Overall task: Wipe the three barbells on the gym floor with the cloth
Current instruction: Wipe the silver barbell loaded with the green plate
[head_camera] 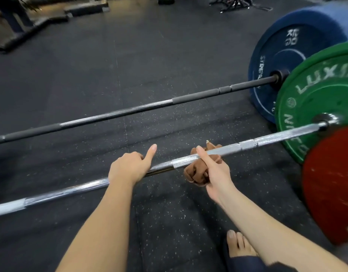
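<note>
The brown cloth (194, 174) is bunched under and around the shaft of the near barbell (267, 141), just right of its smooth centre section, where the knurling begins. Your right hand (216, 173) holds it there, fingers curled beneath with the fabric gathered in them and thumb laid straight over the steel. Held this way, the cloth cups the bar from below and can slide along it. Your left hand (128, 167) grips the bare shaft just beside the cloth, fingers wrapped over and thumb sticking out free. This grip probably steadies the bar against rolling while you wipe. The shaft runs right into a green plate (314, 95), which lifts it clear of the gym floor (90, 65) and leaves room underneath. Beyond lies the far barbell (130, 112), ending in a blue plate (287, 61). A red plate (334, 183) at the right edge presumably belongs to the third; its shaft is out of view.
</note>
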A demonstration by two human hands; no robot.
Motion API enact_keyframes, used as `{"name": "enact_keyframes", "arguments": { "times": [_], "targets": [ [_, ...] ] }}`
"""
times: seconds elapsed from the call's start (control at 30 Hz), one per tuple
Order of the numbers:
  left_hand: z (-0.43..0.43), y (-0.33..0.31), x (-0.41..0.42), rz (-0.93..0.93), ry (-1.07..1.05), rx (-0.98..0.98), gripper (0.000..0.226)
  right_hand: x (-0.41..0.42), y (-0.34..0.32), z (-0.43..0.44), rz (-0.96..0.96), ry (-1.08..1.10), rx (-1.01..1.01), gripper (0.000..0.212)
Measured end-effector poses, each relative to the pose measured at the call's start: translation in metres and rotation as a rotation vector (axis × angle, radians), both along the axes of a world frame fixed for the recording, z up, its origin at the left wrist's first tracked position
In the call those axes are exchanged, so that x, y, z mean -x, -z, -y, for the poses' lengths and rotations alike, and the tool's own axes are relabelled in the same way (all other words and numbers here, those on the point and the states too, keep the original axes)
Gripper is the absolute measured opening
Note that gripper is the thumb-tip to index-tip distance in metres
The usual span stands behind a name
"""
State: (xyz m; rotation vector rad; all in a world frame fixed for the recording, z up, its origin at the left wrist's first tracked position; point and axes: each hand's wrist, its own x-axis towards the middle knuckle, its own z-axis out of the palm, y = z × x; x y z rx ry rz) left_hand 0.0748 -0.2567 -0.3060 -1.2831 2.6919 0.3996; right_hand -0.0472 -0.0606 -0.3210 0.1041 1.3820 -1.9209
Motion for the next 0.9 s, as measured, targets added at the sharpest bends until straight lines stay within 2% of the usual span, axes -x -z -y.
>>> {"name": "enact_keyframes", "arguments": {
  "times": [0.07,0.23,0.3,0.33,0.4,0.43,0.6,0.73,0.8,0.9],
  "targets": [
    [0.000,0.000,0.001,0.005,-0.002,-0.012,0.090,-0.008,0.002,0.002,-0.006,-0.008,0.024,0.064],
    [0.001,-0.001,0.001,0.008,-0.006,-0.020,0.089,-0.014,0.000,-0.003,0.037,-0.018,0.031,0.047],
    [0.002,0.001,0.001,0.006,-0.010,-0.018,0.088,0.001,-0.006,-0.009,0.015,0.027,-0.002,0.061],
    [0.002,0.001,0.001,0.007,-0.013,-0.014,0.087,0.008,-0.010,-0.012,0.005,0.068,-0.013,0.055],
    [0.002,0.001,0.001,0.006,-0.011,-0.007,0.088,0.020,-0.015,-0.020,0.011,0.113,-0.043,0.029],
    [0.003,0.001,0.000,0.006,-0.008,-0.004,0.088,0.024,-0.015,-0.021,0.022,0.132,-0.048,0.026],
    [0.004,0.004,0.000,-0.001,0.001,0.015,0.088,0.022,-0.008,-0.017,-0.014,0.139,-0.087,0.044],
    [0.007,0.008,-0.001,0.001,-0.005,0.001,0.091,0.004,0.003,-0.005,-0.026,0.024,-0.031,0.060],
    [0.008,0.009,0.000,-0.009,-0.008,-0.004,0.091,-0.001,0.005,-0.002,0.021,0.000,0.009,0.059],
    [0.009,0.010,0.000,-0.008,-0.021,-0.004,0.093,0.008,0.000,-0.006,0.027,0.001,-0.023,0.045]
  ]
}}
